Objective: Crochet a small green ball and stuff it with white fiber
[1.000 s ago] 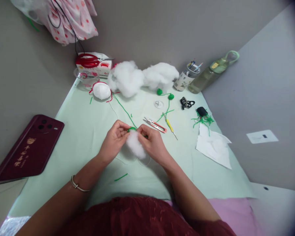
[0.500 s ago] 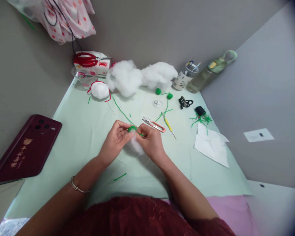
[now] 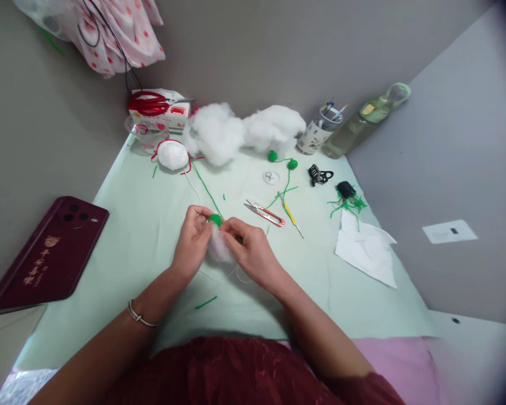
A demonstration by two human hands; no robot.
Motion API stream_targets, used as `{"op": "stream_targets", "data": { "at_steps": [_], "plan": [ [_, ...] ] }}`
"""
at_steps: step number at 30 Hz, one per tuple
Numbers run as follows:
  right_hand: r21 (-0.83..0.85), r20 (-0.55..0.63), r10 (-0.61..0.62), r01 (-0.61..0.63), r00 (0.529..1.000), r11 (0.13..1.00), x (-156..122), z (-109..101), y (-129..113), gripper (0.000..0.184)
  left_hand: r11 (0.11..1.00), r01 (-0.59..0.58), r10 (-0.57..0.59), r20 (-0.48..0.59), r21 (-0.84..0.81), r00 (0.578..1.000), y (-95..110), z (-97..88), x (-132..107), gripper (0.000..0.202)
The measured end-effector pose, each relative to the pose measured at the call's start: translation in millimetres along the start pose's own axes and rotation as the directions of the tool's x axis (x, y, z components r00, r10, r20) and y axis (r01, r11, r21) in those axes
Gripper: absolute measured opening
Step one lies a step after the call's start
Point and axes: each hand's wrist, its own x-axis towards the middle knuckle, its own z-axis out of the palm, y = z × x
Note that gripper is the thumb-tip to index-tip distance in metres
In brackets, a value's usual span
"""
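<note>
Grey walls, mint tabletop. Maroon phone left: gold characters, too small to read surely. Two stuffing heaps and two green balls far; one snips, one yellow hook right. My left hand pinches one green piece, near of the snips, white tuft below. Right hand: fingers bent in beside it, can't tell on what.

My left hand and right hand partly hide the green piece; the far-left spotted cloth is cut off above.
</note>
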Motion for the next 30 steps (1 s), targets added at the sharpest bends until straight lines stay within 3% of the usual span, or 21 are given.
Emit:
{"op": "stream_targets", "data": {
  "at_steps": [3, 5, 8, 10, 12, 15, 19, 25, 30],
  "plan": [
    [-0.113, -0.125, -0.078, 0.064, 0.989, 0.991, 5.7, -12.1, 11.0, 0.012, 0.999, 0.009, -0.009, -0.001, -0.053, 1.000, 1.2, 1.2, 1.8, 0.032],
    [-0.090, -0.199, -0.134, 0.118, 0.971, 0.989, 7.5, -19.6, 13.3, 0.017, 0.997, 0.018, -0.018, 0.006, -0.074, 1.000, 3.0, 1.9, 2.5, 0.036],
    [0.225, -0.144, -0.153, 0.183, 0.978, 0.957, 6.4, -24.0, 9.2, 0.025, 0.994, 0.061, -0.056, 0.054, -0.088, 0.997, 6.6, 2.7, 1.3, 0.039],
    [0.480, -0.051, -0.110, 0.121, 0.993, 0.869, 5.1, -22.8, 5.6, 0.031, 0.992, 0.087, -0.079, 0.084, -0.097, 0.993, 8.7, 3.2, -0.5, 0.039],
    [0.570, -0.018, -0.030, 0.035, 0.999, 0.821, 4.9, -20.3, 4.0, 0.028, 0.990, 0.091, -0.082, 0.086, -0.105, 0.993, 9.7, 3.5, -2.0, 0.039],
    [0.383, -0.080, 0.033, 0.001, 0.996, 0.924, 6.2, -16.8, 5.9, 0.026, 0.993, 0.055, -0.049, 0.058, -0.105, 0.997, 8.3, 3.6, -3.4, 0.037],
    [0.085, 0.009, 0.045, -0.045, 0.999, 0.995, 8.6, -13.6, 12.5, 0.017, 0.998, -0.023, 0.024, 0.015, -0.054, 1.000, 2.2, 3.3, -3.8, 0.031],
    [0.060, -0.041, 0.119, -0.116, 0.992, 0.991, 10.7, -4.9, 22.4, 0.025, 0.999, -0.041, 0.040, 0.051, 0.027, 0.998, 0.9, 3.3, -4.5, 0.023],
    [-0.033, -0.179, 0.060, -0.067, 0.982, 0.997, 9.1, -2.2, 21.3, 0.021, 0.999, 0.009, -0.015, 0.125, 0.053, 0.992, 9.2, 4.3, -7.7, 0.023]
  ]
}}
